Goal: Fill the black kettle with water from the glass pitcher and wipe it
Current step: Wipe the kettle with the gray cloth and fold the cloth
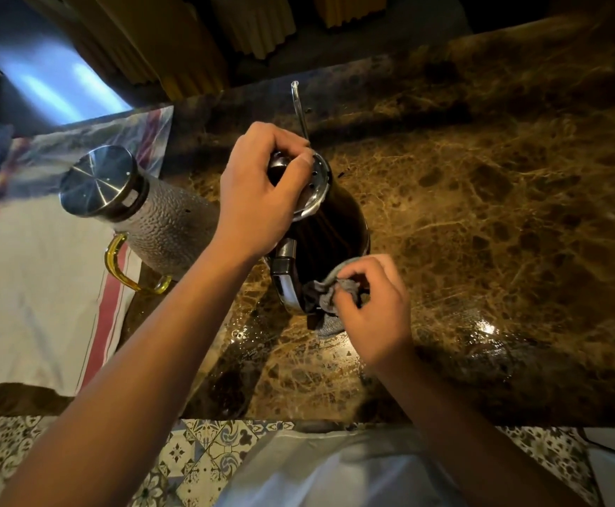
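The black kettle (329,232) stands upright on the brown marble counter (499,199), its thin spout (299,111) pointing away from me. My left hand (258,192) grips the knob of the kettle's perforated steel lid (317,188) from above. My right hand (375,309) holds a grey cloth (335,292) bunched against the kettle's lower near side, beside its chrome handle (284,279). The textured glass pitcher (163,225), with a steel cap (97,181) and amber handle (123,265), stands to the left of the kettle.
A white towel with red stripes (39,294) lies on the counter's left part, under the pitcher. Water drops (247,327) wet the counter in front of the kettle. The counter's near edge runs above a patterned tile floor (196,459).
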Demonstrator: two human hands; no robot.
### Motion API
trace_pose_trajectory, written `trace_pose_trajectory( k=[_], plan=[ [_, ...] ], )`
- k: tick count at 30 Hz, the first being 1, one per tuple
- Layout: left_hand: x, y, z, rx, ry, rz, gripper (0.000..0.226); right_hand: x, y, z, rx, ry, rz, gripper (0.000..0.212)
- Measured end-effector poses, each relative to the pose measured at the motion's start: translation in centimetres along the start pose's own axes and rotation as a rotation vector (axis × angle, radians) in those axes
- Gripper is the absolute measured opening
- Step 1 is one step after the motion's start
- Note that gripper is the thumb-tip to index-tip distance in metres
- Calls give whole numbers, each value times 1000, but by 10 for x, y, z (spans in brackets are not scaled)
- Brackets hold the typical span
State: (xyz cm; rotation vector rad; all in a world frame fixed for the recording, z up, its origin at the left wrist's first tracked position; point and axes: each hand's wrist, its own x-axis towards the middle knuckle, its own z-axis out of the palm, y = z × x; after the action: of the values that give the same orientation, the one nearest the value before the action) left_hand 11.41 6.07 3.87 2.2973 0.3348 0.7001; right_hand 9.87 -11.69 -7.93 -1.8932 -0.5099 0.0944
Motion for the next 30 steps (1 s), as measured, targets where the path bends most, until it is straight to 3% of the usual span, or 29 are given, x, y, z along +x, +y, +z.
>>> trace_pose_trajectory(
  k=[3, 9, 12, 18, 22, 27, 30],
  plan=[
    [1, 0, -1, -1, -5, -1, 3, 13, 5, -10, 44, 32, 113, 12],
    [2, 1, -3, -28, -62, 18, 5, 55, -40, -18, 138, 133, -152, 16],
    [0, -2, -7, -75, -109, 52, 8, 73, -42, -10, 120, 170, -87, 20],
    [-3, -2, -7, -116, -145, 75, 9, 75, 8, -10, -32, 54, 75, 28],
    [-3, -3, -7, -128, -131, 69, 7, 46, 13, -12, 92, -44, 227, 42],
    [-3, -5, -6, -95, -151, 90, 11, 22, -30, 1, 274, -22, -9, 51],
    [-4, -6, -8, -31, -149, 158, 4, 46, -46, 4, 371, -72, 19, 55]
  ],
)
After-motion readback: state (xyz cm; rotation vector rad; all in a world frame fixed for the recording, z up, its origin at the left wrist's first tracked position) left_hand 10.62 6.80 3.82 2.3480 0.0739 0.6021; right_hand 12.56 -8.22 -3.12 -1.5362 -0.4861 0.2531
